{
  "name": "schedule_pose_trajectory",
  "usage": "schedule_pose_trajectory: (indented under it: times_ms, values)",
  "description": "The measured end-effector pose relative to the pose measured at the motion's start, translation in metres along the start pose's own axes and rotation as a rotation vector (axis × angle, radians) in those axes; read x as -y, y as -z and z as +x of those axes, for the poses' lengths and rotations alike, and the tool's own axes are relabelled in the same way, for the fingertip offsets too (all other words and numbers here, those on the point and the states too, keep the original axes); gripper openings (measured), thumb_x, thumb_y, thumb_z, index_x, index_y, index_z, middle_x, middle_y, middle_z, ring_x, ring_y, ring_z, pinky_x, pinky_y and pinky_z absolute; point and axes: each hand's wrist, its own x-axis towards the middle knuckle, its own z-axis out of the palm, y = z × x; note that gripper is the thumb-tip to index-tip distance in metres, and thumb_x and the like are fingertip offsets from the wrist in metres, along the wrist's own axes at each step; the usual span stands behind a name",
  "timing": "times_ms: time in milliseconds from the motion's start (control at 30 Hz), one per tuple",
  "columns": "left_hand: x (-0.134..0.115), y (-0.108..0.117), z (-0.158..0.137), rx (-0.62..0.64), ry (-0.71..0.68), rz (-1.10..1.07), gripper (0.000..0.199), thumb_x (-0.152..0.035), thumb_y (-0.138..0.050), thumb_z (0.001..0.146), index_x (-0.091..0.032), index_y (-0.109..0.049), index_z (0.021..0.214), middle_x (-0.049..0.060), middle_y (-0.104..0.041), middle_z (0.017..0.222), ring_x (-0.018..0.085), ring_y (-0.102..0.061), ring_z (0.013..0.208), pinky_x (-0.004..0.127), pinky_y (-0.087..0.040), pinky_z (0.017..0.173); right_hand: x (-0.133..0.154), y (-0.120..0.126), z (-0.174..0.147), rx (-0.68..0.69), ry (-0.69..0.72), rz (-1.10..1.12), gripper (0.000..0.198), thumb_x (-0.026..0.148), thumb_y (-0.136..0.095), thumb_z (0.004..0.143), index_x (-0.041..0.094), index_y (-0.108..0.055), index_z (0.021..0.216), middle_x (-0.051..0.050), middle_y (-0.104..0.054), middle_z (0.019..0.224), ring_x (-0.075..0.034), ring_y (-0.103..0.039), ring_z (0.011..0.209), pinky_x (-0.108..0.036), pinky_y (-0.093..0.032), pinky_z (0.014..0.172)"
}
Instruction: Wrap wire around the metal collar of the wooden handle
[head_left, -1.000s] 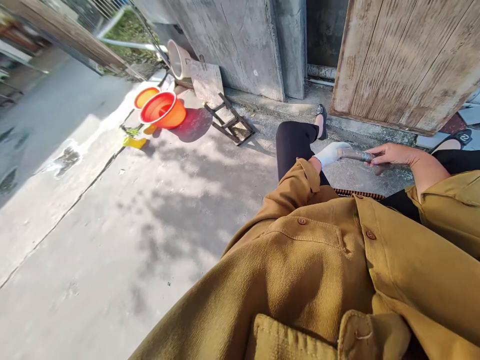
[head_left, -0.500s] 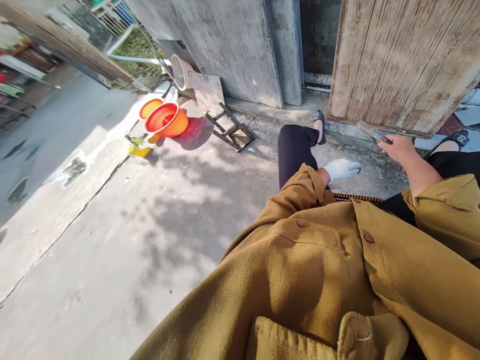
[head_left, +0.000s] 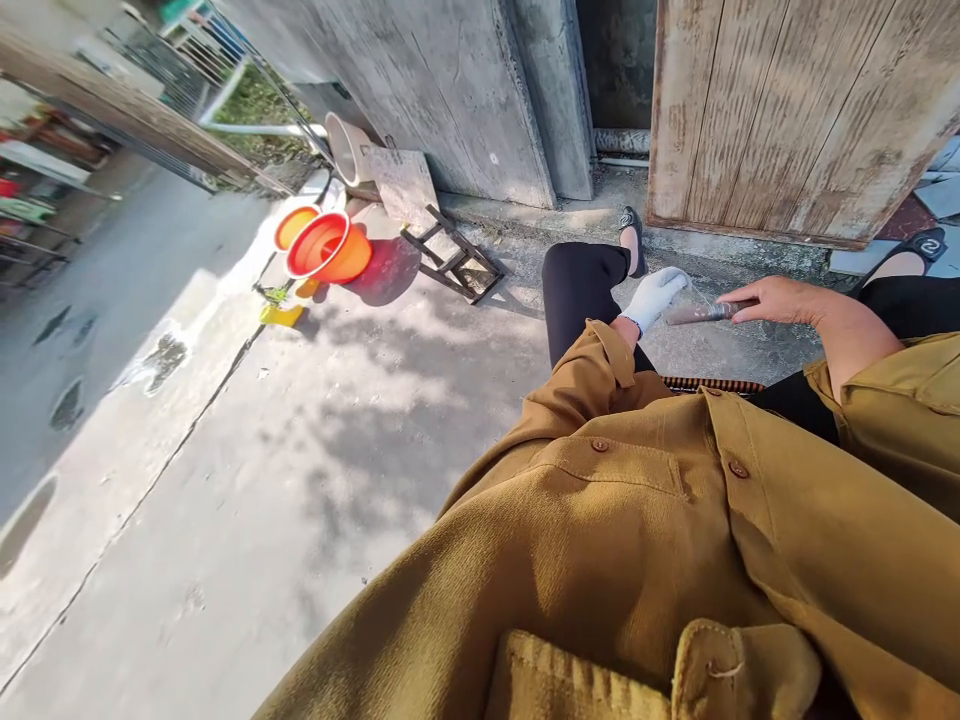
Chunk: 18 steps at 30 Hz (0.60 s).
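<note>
My left hand, in a white glove, is closed with its fingertips pinched together. A thin pale wire runs from those fingertips to a short brown stick-like tool, with silvery wire wound around its middle. My bare right hand grips the tool's wooden handle end, and its other end points left, just beside the glove. The tool lies nearly level above the ground between my knees; its exact kind I cannot make out.
A weathered wooden panel leans against the wall ahead. To the left stand a small dark wooden stool frame, red-orange basins, a yellow container and a pale bucket. Concrete ground spreads at left.
My left hand has risen toward the tool, and a thin wire now stretches between them. My right hand has turned the tool and brought it leftward and lower, close to the glove.
</note>
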Motion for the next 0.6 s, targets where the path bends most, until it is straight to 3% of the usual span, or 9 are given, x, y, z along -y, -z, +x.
schedule_pose_trajectory:
  times_ms: [67,167,233,333,467,600]
  values:
    - [0.001,-0.006,0.000,0.069,0.038,-0.078,0.026,-0.029,-0.055,0.115,-0.014,-0.075,0.111,0.007,-0.077,0.092,0.015,-0.067,0.080,0.031,-0.058,0.087,0.008,0.004,-0.008,-0.199,0.034,0.256,0.068,0.044,-0.082,0.088,0.028,-0.083,0.154,-0.007,-0.089,0.131,-0.037,-0.078,0.118,-0.054,-0.067,0.102]
    - [-0.008,-0.015,-0.007,0.200,-0.070,-0.078,0.027,-0.032,-0.057,0.115,-0.014,-0.076,0.118,0.005,-0.075,0.095,0.013,-0.062,0.075,0.028,-0.054,0.081,0.024,0.005,-0.015,-0.481,0.055,0.478,0.076,0.045,-0.078,0.090,0.023,-0.075,0.163,-0.009,-0.087,0.130,-0.034,-0.077,0.110,-0.053,-0.071,0.085]
    - [-0.018,-0.016,-0.016,0.232,-0.154,0.008,0.031,-0.032,-0.055,0.115,-0.012,-0.077,0.123,0.006,-0.078,0.102,0.013,-0.064,0.080,0.028,-0.055,0.085,0.034,0.006,-0.019,-0.629,0.073,0.423,0.071,0.045,-0.077,0.091,0.020,-0.078,0.158,-0.009,-0.087,0.127,-0.033,-0.077,0.110,-0.055,-0.070,0.093]
    - [-0.033,-0.008,-0.027,0.217,-0.242,0.188,0.037,-0.029,-0.050,0.117,-0.012,-0.078,0.134,0.009,-0.083,0.120,0.016,-0.072,0.098,0.029,-0.057,0.100,0.043,0.014,-0.025,-0.764,0.082,0.168,0.062,0.047,-0.074,0.095,0.018,-0.082,0.149,-0.011,-0.087,0.128,-0.034,-0.077,0.118,-0.054,-0.062,0.111]
    - [-0.053,0.010,-0.030,0.171,-0.330,0.445,0.040,-0.027,-0.049,0.117,-0.014,-0.080,0.138,0.011,-0.084,0.130,0.023,-0.077,0.122,0.032,-0.054,0.114,0.045,0.033,-0.031,-0.683,0.013,-0.266,0.055,0.050,-0.064,0.105,0.020,-0.082,0.147,-0.022,-0.084,0.139,-0.041,-0.075,0.127,-0.053,-0.057,0.109]
    - [-0.067,0.022,-0.021,0.141,-0.380,0.565,0.035,-0.030,-0.057,0.114,-0.017,-0.084,0.131,0.012,-0.085,0.129,0.029,-0.077,0.129,0.038,-0.054,0.117,0.041,0.051,-0.026,-0.267,-0.091,-0.515,0.040,0.046,-0.075,0.095,0.027,-0.091,0.127,-0.017,-0.088,0.120,-0.042,-0.078,0.107,-0.051,-0.057,0.088]
